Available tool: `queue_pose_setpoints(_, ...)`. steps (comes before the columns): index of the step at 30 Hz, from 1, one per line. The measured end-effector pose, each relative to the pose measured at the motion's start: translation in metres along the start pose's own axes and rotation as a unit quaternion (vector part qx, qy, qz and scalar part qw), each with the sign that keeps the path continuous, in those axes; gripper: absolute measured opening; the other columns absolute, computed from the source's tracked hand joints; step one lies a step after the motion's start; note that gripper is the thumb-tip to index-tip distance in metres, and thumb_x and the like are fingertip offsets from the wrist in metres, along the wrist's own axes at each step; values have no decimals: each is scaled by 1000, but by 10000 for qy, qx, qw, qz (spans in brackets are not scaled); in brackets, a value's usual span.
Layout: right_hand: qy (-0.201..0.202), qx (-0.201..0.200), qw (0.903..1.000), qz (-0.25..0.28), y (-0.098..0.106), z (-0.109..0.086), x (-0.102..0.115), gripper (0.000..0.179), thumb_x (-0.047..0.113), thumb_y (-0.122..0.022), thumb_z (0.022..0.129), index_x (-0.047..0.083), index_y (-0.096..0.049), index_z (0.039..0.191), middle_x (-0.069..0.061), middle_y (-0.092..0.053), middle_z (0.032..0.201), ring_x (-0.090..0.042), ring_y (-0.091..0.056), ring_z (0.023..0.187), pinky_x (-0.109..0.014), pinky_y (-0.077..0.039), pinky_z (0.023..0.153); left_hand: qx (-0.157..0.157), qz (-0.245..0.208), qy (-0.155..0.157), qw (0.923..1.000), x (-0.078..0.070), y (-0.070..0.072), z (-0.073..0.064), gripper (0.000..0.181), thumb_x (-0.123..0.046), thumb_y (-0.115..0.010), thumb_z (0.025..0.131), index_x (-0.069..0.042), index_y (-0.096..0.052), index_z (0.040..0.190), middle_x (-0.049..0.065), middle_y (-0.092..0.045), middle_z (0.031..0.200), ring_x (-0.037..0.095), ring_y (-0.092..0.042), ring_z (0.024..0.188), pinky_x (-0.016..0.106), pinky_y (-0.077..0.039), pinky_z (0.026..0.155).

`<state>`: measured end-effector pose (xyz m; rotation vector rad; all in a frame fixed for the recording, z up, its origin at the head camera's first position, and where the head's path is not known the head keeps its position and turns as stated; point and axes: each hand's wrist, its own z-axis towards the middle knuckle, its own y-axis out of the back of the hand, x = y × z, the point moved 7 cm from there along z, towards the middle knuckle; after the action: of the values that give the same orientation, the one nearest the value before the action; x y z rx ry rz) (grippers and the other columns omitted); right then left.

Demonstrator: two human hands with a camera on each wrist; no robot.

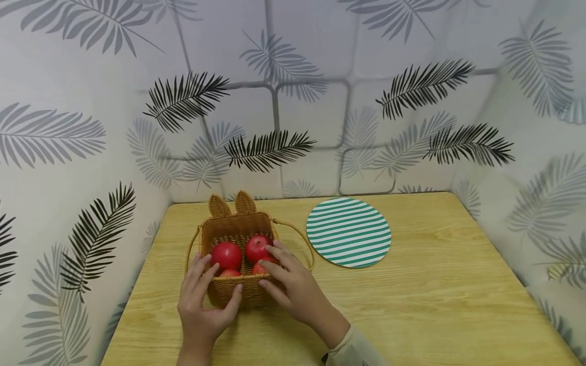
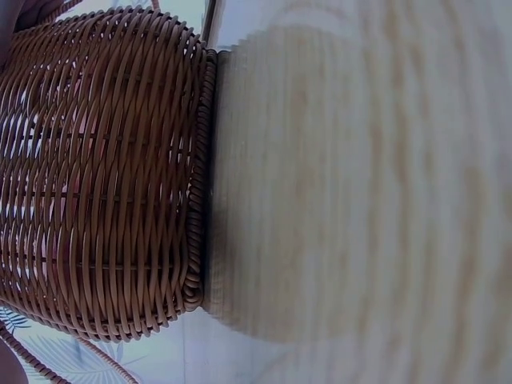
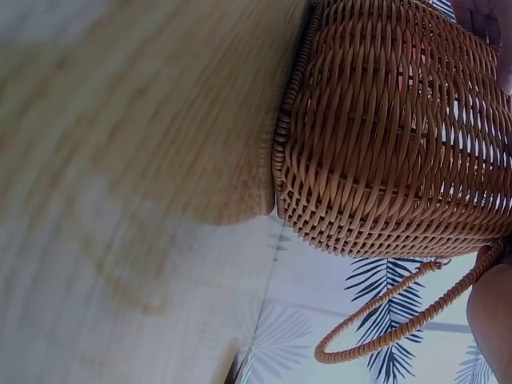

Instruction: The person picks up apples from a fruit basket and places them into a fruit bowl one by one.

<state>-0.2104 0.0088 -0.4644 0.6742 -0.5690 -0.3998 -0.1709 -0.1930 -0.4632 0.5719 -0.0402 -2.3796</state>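
A wicker basket (image 1: 240,292) with two ear shapes on its back rim stands on the table and holds several red apples (image 1: 226,255). My left hand (image 1: 201,302) grips its front left corner, fingers over the side rim and thumb against the front wall. At the front right corner my right hand (image 1: 295,282) holds the rim, its fingertips reaching in beside another apple (image 1: 257,247). In the left wrist view the woven wall (image 2: 104,176) fills the left side. The right wrist view shows the basket's base (image 3: 288,152) down on the tabletop and fingers (image 3: 480,20) up at the rim.
A round mat (image 1: 349,233) with green and white stripes lies right of the basket. The basket's thin handle (image 1: 299,234) hangs out toward it. Behind the wooden table (image 1: 435,284) rises a leaf-patterned backdrop (image 1: 311,117).
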Motion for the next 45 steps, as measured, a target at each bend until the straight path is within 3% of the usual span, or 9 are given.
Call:
queue_pose_setpoints(10, 76, -129, 9999, -57, -2, -2, -2, 42, 37, -63, 96, 24, -59, 136, 1, -42, 153, -24, -34, 147, -40, -38, 115, -23, -29, -18, 10000, -1, 0, 1, 54, -23, -87, 64, 3, -72, 108, 23, -65, 123, 52, -54, 122, 38, -40, 113)
queue_pose_setpoints(17, 548, -717, 9959, -61, 14, -6, 2, 53, 31, -73, 89, 12, -59, 136, -8, -50, 148, -30, -47, 138, -36, -45, 108, -88, -66, -44, 9999, -5, -1, 4, 52, -22, -87, 64, 4, -72, 106, 24, -66, 121, 53, -54, 121, 40, -41, 112)
queue_pose_setpoints(25, 624, -534, 9965, -130, 24, -4, 6, 55, 27, -77, 85, 10, -60, 135, -9, -49, 148, -27, -50, 136, -33, -48, 104, -40, 24, -154, 9999, -8, 1, 8, 51, -23, -87, 62, 4, -73, 102, 23, -67, 119, 50, -56, 120, 40, -42, 111)
queue_pose_setpoints(32, 539, -418, 9976, -155, 26, -2, 5, 55, 28, -77, 85, 9, -61, 134, -11, -48, 148, -25, -51, 135, -33, -49, 102, 646, 252, 131, 9975, 2, 1, 17, 48, -31, -92, 58, -6, -75, 95, 15, -69, 108, 46, -56, 115, 46, -40, 108)
queue_pose_setpoints(39, 493, -355, 9981, -79, 23, -3, 6, 53, 27, -77, 85, 10, -62, 133, -10, -49, 148, -26, -51, 135, -33, -48, 103, 920, 615, 417, 9930, 5, -2, 36, 43, -32, -92, 62, -7, -76, 92, 9, -72, 93, 30, -59, 93, 43, -39, 86)
queue_pose_setpoints(45, 428, -276, 9987, -28, 24, -1, 7, 53, 27, -76, 86, 11, -61, 134, -9, -48, 149, -26, -50, 136, -33, -48, 104, 1509, 618, 1073, 9808, 11, -9, 59, 34, -30, -86, 72, -11, -74, 97, 1, -72, 93, 18, -59, 84, 31, -46, 75)
